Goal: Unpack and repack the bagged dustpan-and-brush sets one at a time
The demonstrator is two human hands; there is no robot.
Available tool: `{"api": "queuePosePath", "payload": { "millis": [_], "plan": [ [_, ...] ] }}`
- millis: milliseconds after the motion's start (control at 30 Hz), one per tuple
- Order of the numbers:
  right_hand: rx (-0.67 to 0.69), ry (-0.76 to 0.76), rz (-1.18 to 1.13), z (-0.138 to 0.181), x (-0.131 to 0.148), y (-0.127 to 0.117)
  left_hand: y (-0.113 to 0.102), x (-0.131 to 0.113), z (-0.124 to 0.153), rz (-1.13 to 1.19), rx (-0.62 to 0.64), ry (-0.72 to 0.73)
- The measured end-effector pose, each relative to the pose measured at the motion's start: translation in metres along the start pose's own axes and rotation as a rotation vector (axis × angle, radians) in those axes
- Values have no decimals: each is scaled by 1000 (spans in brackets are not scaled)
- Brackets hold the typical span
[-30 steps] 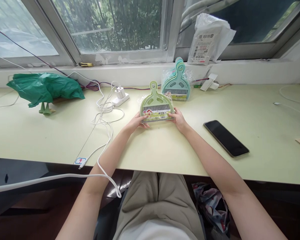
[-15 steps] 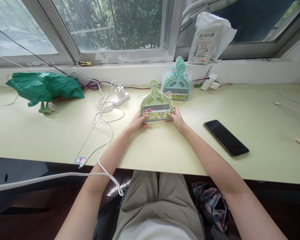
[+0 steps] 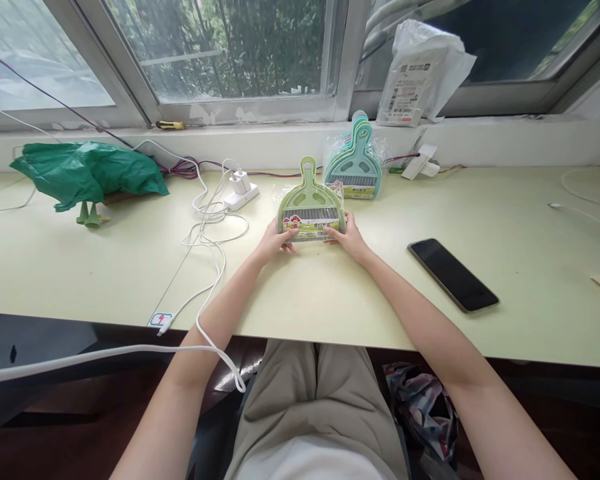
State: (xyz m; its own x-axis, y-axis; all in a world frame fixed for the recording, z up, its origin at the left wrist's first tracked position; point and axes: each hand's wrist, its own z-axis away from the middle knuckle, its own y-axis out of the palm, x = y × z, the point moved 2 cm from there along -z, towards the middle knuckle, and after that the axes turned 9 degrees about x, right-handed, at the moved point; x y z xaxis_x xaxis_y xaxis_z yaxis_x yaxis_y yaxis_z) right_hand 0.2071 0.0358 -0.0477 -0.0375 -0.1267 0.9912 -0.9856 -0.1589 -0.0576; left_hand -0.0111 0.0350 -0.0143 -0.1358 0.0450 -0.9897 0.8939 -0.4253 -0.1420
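Head view: left hand (image 3: 270,243), right hand (image 3: 353,240), fingers (image 3: 289,235) gripping the green dustpan (image 3: 311,198)—its glossy wrapper (image 3: 337,189) could slip if either loosens!

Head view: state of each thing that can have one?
Green dustpan set, handle up, in clear wrap
Left hand, gripping the set's left side
Right hand, gripping its right side
Rear dustpan stack, handles up, wrapped
Phone, face up, screen dark
White charger, on power strip
White cable, loose
Green plastic bag, crumpled
White parcel, upright
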Motion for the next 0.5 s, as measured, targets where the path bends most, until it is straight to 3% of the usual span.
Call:
{"api": "queuePosePath", "payload": {
  "millis": [500],
  "plan": [
    [23,64,-90,1,5,-7,-3,3,-1,37,46,-54]
  ]
}}
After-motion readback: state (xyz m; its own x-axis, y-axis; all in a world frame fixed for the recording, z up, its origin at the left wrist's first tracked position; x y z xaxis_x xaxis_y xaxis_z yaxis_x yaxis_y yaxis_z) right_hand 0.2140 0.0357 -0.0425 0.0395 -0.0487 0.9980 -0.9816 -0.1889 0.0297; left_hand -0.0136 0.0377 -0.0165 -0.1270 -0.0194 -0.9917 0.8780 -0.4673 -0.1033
